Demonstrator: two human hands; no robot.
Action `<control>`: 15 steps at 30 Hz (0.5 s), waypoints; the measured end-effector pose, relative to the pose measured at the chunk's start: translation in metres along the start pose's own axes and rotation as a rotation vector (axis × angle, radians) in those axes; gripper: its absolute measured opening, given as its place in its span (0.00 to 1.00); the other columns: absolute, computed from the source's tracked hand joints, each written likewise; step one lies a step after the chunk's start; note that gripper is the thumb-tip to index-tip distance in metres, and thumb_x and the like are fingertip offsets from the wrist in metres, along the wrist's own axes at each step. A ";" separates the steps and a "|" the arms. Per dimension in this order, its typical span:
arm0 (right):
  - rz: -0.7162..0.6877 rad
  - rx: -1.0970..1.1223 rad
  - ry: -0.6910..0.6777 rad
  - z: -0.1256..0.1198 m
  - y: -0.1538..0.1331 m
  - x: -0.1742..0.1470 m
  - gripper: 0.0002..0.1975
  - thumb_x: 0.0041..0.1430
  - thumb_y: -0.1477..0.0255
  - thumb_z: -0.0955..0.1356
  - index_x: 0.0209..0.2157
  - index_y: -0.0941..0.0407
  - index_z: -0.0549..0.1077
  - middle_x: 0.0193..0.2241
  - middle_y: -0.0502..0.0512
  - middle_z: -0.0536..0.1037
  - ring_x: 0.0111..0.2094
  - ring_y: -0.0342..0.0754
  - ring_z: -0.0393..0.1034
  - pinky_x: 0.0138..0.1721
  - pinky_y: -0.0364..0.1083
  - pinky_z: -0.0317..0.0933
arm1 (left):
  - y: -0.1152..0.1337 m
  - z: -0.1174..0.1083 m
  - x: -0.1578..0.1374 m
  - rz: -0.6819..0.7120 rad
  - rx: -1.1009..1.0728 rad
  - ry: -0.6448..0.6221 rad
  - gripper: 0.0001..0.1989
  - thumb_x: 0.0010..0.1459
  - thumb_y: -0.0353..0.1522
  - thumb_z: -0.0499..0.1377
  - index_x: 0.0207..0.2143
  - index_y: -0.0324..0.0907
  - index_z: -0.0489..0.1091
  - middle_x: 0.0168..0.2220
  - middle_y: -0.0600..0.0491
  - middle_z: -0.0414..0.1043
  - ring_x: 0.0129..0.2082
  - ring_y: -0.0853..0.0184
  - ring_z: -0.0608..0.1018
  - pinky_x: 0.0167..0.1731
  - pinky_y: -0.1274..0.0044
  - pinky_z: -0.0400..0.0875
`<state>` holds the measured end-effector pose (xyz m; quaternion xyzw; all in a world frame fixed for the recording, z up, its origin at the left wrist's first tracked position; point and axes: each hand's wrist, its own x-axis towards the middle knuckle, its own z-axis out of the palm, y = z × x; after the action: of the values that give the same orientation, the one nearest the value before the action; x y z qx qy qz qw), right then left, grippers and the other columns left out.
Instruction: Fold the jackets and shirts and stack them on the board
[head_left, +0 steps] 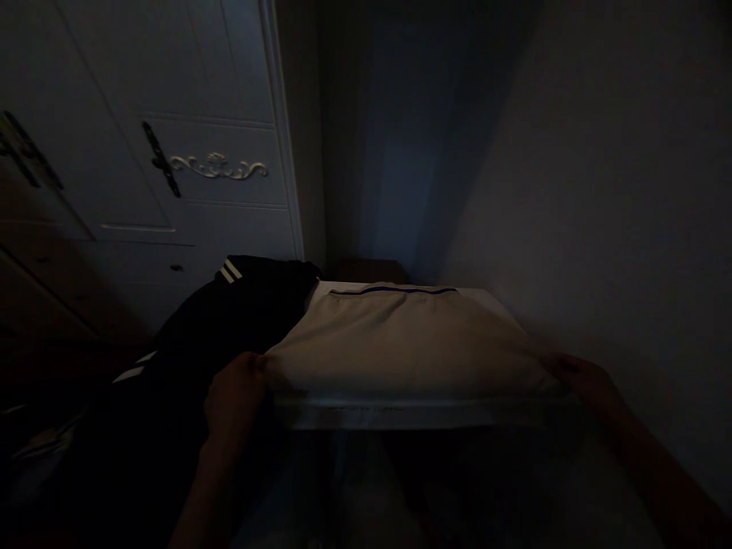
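A cream-coloured cloth (400, 343) with a dark blue line along its far edge lies stretched over a white tabletop (400, 416). It may be a garment, but the dim light hides its exact kind. At its near left corner, my left hand (237, 393) is closed, pinching the fabric. My right hand (580, 377) grips the opposite side near the right corner. Creases run across the fabric between both hands.
Left of the tabletop lies a black garment (240, 305) with white stripes. Behind it stands a white wardrobe (229, 91) with dark handles and a carved ornament. A pale wall (629, 191) rises close on the right.
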<state>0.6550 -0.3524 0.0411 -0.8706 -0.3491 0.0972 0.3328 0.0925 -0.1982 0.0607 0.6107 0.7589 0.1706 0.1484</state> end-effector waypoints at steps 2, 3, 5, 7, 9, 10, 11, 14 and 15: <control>0.036 0.065 -0.024 -0.002 0.002 -0.001 0.18 0.41 0.53 0.67 0.28 0.51 0.76 0.35 0.60 0.82 0.44 0.67 0.75 0.46 0.57 0.67 | 0.001 -0.003 0.000 0.006 -0.017 0.001 0.23 0.62 0.43 0.44 0.45 0.40 0.71 0.42 0.40 0.77 0.42 0.48 0.78 0.36 0.66 0.69; 0.035 0.068 -0.013 -0.003 0.003 -0.001 0.17 0.42 0.54 0.66 0.28 0.51 0.76 0.37 0.61 0.81 0.45 0.67 0.74 0.49 0.58 0.66 | 0.001 -0.005 0.000 0.012 -0.045 0.014 0.25 0.62 0.46 0.44 0.45 0.40 0.71 0.41 0.41 0.77 0.42 0.48 0.78 0.36 0.66 0.69; 0.032 0.060 0.001 -0.005 0.006 -0.001 0.17 0.47 0.55 0.64 0.29 0.52 0.76 0.40 0.64 0.81 0.48 0.66 0.73 0.51 0.58 0.64 | 0.004 -0.009 0.001 0.044 -0.086 0.024 0.29 0.61 0.52 0.43 0.44 0.40 0.71 0.40 0.42 0.78 0.41 0.50 0.78 0.35 0.67 0.69; 0.017 0.026 -0.035 -0.005 0.008 0.003 0.18 0.51 0.55 0.63 0.30 0.53 0.76 0.42 0.66 0.80 0.48 0.65 0.73 0.51 0.56 0.65 | 0.011 -0.012 0.006 0.119 -0.067 0.022 0.30 0.60 0.54 0.44 0.40 0.41 0.73 0.39 0.42 0.78 0.40 0.51 0.79 0.35 0.68 0.69; -0.001 -0.044 -0.090 -0.002 0.005 0.012 0.19 0.53 0.56 0.63 0.31 0.56 0.77 0.41 0.66 0.80 0.47 0.64 0.74 0.50 0.56 0.66 | 0.025 -0.012 0.019 0.206 0.000 0.014 0.31 0.60 0.54 0.43 0.38 0.40 0.74 0.39 0.41 0.78 0.41 0.50 0.78 0.36 0.68 0.68; -0.017 -0.081 -0.112 0.001 0.001 0.018 0.19 0.54 0.57 0.63 0.30 0.57 0.77 0.40 0.66 0.80 0.46 0.64 0.74 0.50 0.56 0.66 | 0.034 -0.010 0.028 0.236 0.034 -0.005 0.32 0.60 0.54 0.43 0.38 0.39 0.74 0.40 0.40 0.77 0.42 0.49 0.78 0.37 0.67 0.68; -0.037 -0.116 -0.130 0.004 -0.005 0.026 0.19 0.55 0.57 0.63 0.30 0.58 0.77 0.39 0.66 0.81 0.45 0.63 0.75 0.50 0.55 0.66 | 0.044 -0.006 0.039 0.262 0.058 -0.038 0.32 0.60 0.55 0.43 0.39 0.38 0.74 0.41 0.39 0.77 0.43 0.49 0.78 0.38 0.67 0.68; -0.109 -0.187 -0.186 0.020 -0.034 0.052 0.22 0.59 0.57 0.62 0.31 0.60 0.78 0.37 0.65 0.81 0.44 0.60 0.75 0.47 0.52 0.66 | 0.076 0.013 0.076 0.271 0.098 -0.185 0.34 0.58 0.55 0.47 0.44 0.34 0.72 0.46 0.33 0.75 0.46 0.46 0.77 0.39 0.67 0.69; -0.120 -0.211 -0.208 0.026 -0.045 0.061 0.23 0.60 0.57 0.62 0.32 0.61 0.79 0.36 0.66 0.81 0.44 0.60 0.75 0.45 0.51 0.67 | 0.087 0.021 0.088 0.253 0.096 -0.213 0.33 0.57 0.54 0.51 0.45 0.33 0.72 0.48 0.32 0.74 0.47 0.46 0.77 0.38 0.67 0.69</control>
<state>0.6651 -0.2740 0.0545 -0.8635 -0.4415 0.1292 0.2067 0.1590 -0.0939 0.0788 0.7225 0.6631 0.0856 0.1761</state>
